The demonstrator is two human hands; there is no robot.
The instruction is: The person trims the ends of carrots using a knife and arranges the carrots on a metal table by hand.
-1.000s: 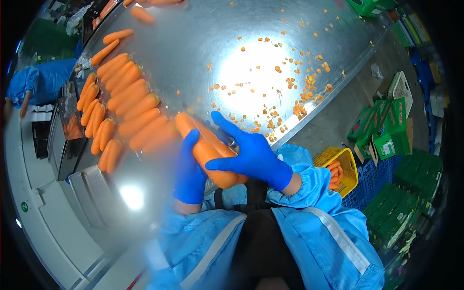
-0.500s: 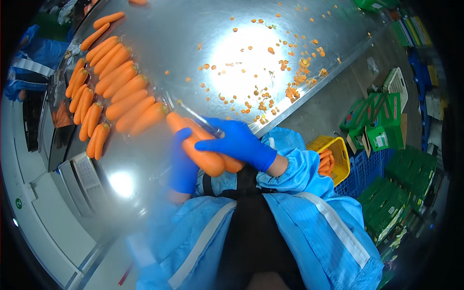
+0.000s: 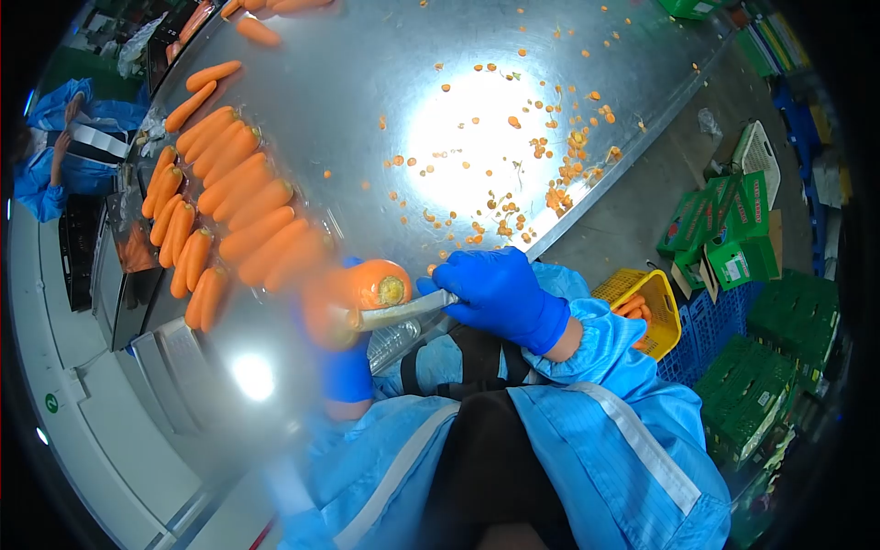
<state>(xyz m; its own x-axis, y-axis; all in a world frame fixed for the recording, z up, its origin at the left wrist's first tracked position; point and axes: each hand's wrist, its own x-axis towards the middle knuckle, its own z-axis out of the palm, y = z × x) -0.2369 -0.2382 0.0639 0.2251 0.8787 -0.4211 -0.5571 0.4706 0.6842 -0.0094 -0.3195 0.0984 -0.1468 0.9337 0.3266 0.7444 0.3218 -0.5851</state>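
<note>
My left hand (image 3: pixel 346 371), in a blue glove and partly hidden, grips carrots (image 3: pixel 368 282) above the near edge of the table. One carrot's stem end faces me; a second beside it is blurred. In my right hand (image 3: pixel 504 301), also gloved in blue, is a knife (image 3: pixel 403 313) with its fingers closed round the handle. The blade points left and lies just below the stem end, its tip near the blurred carrot. Whether it touches is unclear. Beneath the blade shows a clear plastic tray (image 3: pixel 394 345).
Rows of carrots (image 3: pixel 246 183) lie on the left of the metal table (image 3: pixel 367 110). Orange trimmings (image 3: pixel 500 211) are scattered to the right. A yellow basket (image 3: pixel 674 321) with carrots and green boxes (image 3: pixel 733 234) stand at right. Another person (image 3: pixel 78 147) is at far left.
The held carrots have turned so a stem end faces me. My right hand has moved off them to the right, and the knife now lies across in front of them.
</note>
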